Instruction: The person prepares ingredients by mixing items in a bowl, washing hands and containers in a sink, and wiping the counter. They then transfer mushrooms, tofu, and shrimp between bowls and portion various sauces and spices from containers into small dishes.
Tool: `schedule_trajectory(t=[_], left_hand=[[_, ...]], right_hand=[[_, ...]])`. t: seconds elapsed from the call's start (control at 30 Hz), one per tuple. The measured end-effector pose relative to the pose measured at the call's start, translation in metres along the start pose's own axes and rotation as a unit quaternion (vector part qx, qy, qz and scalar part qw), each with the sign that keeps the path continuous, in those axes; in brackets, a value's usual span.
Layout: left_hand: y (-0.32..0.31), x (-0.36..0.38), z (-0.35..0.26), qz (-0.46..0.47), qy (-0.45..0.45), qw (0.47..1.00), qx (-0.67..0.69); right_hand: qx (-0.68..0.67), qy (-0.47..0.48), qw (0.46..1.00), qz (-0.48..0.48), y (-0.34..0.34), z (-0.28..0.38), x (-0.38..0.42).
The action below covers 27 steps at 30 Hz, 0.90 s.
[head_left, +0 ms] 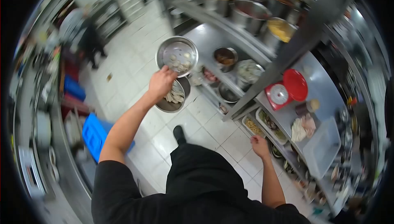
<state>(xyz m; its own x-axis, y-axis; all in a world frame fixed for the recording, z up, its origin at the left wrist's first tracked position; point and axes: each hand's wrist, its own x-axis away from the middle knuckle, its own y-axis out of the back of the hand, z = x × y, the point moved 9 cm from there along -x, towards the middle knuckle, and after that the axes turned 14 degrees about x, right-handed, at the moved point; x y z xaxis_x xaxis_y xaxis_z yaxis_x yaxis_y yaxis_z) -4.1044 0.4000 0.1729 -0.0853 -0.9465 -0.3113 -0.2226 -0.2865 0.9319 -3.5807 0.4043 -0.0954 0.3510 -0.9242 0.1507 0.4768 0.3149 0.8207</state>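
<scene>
My left hand [161,83] is closed on the near rim of a round metal bowl [164,51], with the arm stretched forward. Several pale round pieces [180,62] lie inside the bowl. Just below it in the view, partly covered by the bowl and my hand, is a metal pot [185,85] with whitish pieces [175,95] in it. My right hand [260,146] hangs at my side with its fingers curled in and nothing visible in them. Nearest to it are a tray of thin yellowish strips [252,126] and the shelf edge.
Metal shelving with several food pots [248,12] stands ahead, its upright post [283,51] slanting across the view. On the right counter are a red scale [279,94] and a clear plastic tub [324,148]. A blue bin [95,136] stands left; another person [82,35] is farther off.
</scene>
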Motion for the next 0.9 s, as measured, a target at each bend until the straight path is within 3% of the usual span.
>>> schedule_trajectory(t=[0.07,0.13,0.17,0.23,0.27,0.3,0.33,0.37,0.4,0.5,0.63,0.73,0.83,0.9], left_hand=[[0.02,0.089,-0.032,-0.008,0.031,0.999,-0.01],[0.035,0.184,-0.038,-0.003,0.139,0.99,0.005],[0.049,0.234,-0.047,-0.047,0.162,0.985,0.022],[0.075,0.358,-0.058,-0.061,0.318,0.946,-0.021],[0.094,0.419,-0.072,-0.077,0.4,0.912,-0.044],[0.114,0.492,-0.081,-0.081,0.489,0.866,-0.069],[0.142,0.569,-0.105,-0.121,0.592,0.793,-0.08],[0.168,0.657,-0.104,-0.19,0.624,0.747,-0.127],[0.202,0.729,-0.13,-0.192,0.719,0.658,-0.119],[0.27,0.938,-0.201,-0.28,0.782,0.529,-0.175],[0.328,1.14,-0.243,-0.323,0.833,0.412,-0.177],[0.319,1.271,-0.222,-0.361,0.838,0.382,-0.146],[0.294,1.354,-0.195,-0.409,0.811,0.417,-0.026],[0.292,1.366,-0.19,-0.354,0.806,0.473,0.033]], right_hand=[[0.013,0.09,0.994,0.059,-0.032,0.027,0.007],[0.061,0.178,0.965,0.185,-0.075,0.084,0.009],[0.055,0.189,0.95,0.242,-0.1,0.093,0.011],[0.037,0.209,0.899,0.382,-0.163,0.13,0.031],[0.037,0.188,0.871,0.452,-0.179,0.151,0.043],[0.071,0.254,0.827,0.496,-0.201,0.189,0.063],[0.104,0.276,0.807,0.512,-0.213,0.212,0.079],[0.124,0.284,0.803,0.508,-0.235,0.246,0.097],[0.143,0.313,0.786,0.514,-0.249,0.274,0.118],[0.171,0.417,0.721,0.526,-0.292,0.366,0.218],[0.148,0.532,0.661,0.508,-0.316,0.509,0.404],[0.121,0.571,0.63,0.512,-0.35,0.578,0.564],[0.1,0.627,0.58,0.511,-0.378,0.629,0.716],[0.125,0.629,0.586,0.495,-0.375,0.655,0.81]])
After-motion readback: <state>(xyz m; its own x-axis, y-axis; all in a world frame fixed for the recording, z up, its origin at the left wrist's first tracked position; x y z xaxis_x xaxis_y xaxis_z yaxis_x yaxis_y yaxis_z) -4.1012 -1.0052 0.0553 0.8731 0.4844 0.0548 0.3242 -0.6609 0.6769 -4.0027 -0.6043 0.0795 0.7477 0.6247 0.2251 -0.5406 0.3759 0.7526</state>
